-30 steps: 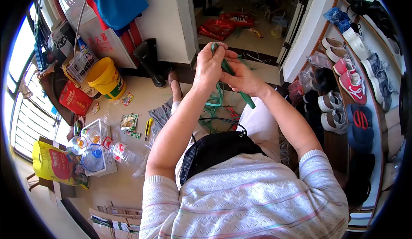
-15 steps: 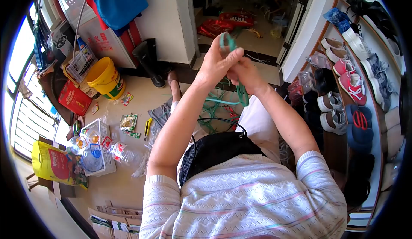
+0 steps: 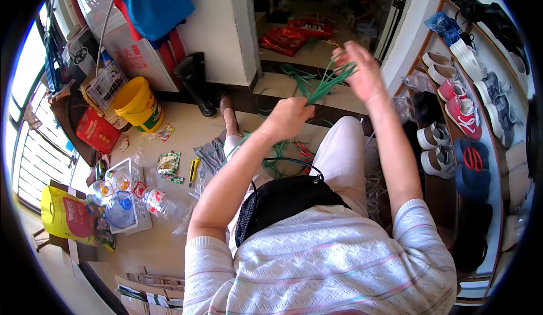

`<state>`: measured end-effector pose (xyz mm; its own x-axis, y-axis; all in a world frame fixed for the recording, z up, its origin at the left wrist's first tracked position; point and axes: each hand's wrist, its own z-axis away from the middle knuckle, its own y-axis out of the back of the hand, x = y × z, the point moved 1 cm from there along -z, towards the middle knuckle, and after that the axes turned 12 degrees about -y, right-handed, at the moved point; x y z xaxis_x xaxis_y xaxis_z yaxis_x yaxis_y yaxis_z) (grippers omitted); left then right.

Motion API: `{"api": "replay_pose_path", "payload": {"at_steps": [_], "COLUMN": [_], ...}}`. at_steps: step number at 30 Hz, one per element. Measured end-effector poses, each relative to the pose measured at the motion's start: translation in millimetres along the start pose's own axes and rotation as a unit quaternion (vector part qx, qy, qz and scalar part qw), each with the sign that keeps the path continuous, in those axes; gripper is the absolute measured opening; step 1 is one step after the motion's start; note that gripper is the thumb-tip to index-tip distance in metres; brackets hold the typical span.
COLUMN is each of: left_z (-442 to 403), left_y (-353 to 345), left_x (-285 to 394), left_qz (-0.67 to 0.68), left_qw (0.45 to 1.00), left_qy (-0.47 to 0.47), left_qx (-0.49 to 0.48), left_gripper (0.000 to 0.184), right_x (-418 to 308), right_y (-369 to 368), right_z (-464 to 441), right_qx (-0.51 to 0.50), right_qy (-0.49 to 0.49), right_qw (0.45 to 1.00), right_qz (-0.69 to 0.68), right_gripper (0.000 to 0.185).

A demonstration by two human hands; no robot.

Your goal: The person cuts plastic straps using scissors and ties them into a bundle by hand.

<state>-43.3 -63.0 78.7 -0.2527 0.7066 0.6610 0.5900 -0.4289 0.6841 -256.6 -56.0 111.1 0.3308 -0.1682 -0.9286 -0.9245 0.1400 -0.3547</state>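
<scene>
My left hand (image 3: 287, 119) is closed around a bundle of green plastic strapping (image 3: 327, 87). Loops of the strapping fan out up and to the right from that fist, and more strands (image 3: 300, 76) hang beyond it. At the far end of the bundle is my right hand (image 3: 363, 73), raised with its fingers bent beside the loops. Motion smears those fingers, so their grip on a strand cannot be made out. Below the hands, a tangle of green strands (image 3: 277, 152) lies between my legs, near a black bag (image 3: 294, 205) on my lap.
A shoe rack (image 3: 447, 117) full of shoes stands on the right. At left are a yellow bucket (image 3: 138, 104), a white basket (image 3: 136, 224) with plastic bottles, and a yellow utility knife (image 3: 194, 169) on the floor. Black boots (image 3: 196, 83) stand by the wall, left of a doorway.
My hands were close together with a small green coil between them. Now they are apart: the right has moved up and right, the left lower, and the bundle stretches out between them.
</scene>
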Motion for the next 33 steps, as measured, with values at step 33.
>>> {"api": "replay_pose_path", "payload": {"at_steps": [33], "left_z": [-16.2], "left_y": [33.4], "left_x": [16.3], "left_qz": [0.322], "left_qw": [0.898], "left_qy": [-0.035], "left_qx": [0.299], "left_gripper": [0.027], "right_x": [48.4], "right_y": [-79.8], "right_z": [52.1], "right_qx": [-0.179], "right_qy": [-0.063], "right_qw": [0.895], "right_qz": [0.404], "right_gripper": [0.027]}}
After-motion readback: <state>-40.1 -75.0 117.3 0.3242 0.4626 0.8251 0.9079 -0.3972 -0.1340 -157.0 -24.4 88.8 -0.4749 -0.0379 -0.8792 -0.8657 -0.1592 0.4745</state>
